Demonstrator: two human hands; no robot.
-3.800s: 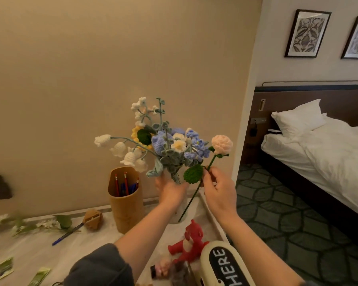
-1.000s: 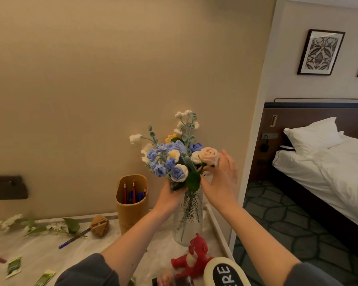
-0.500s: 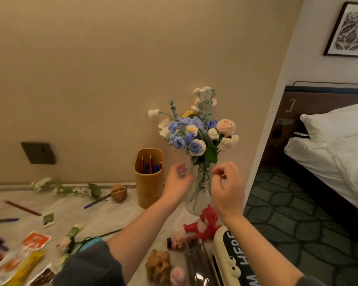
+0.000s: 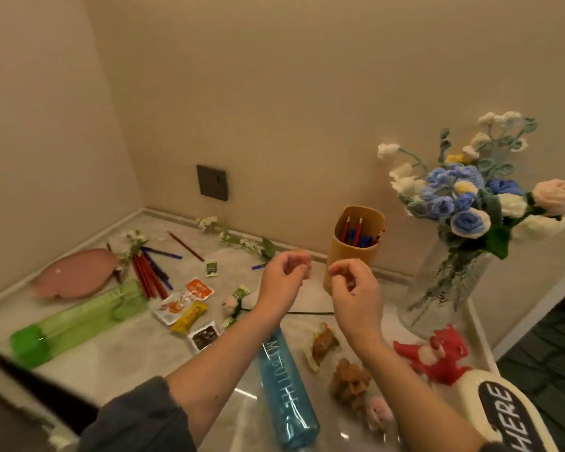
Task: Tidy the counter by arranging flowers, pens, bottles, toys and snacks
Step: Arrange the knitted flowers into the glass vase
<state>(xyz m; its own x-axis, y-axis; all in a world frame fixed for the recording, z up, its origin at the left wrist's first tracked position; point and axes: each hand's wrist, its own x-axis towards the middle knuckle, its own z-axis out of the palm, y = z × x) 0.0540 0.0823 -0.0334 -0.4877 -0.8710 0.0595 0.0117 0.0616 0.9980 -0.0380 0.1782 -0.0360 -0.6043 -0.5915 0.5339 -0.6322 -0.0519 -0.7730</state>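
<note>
A bouquet of knitted blue, white and pink flowers stands in a glass vase at the counter's right end. My left hand and my right hand hover empty over the counter's middle, fingers loosely curled, left of the vase and in front of a tan pen holder with red and blue pens. Loose white flowers lie along the back wall. Red and blue pens lie scattered at the left. A green bottle and a blue bottle lie on their sides. Snack packets lie between them.
A pink plate sits at the far left. A red toy, a brown toy, a pink toy and a white object lettered HERE crowd the right front. A dark wall socket is on the back wall.
Both hands let go of the bouquet, which now stands in the vase, and drew back to the left. The view swung left and down, showing the cluttered left part of the counter.
</note>
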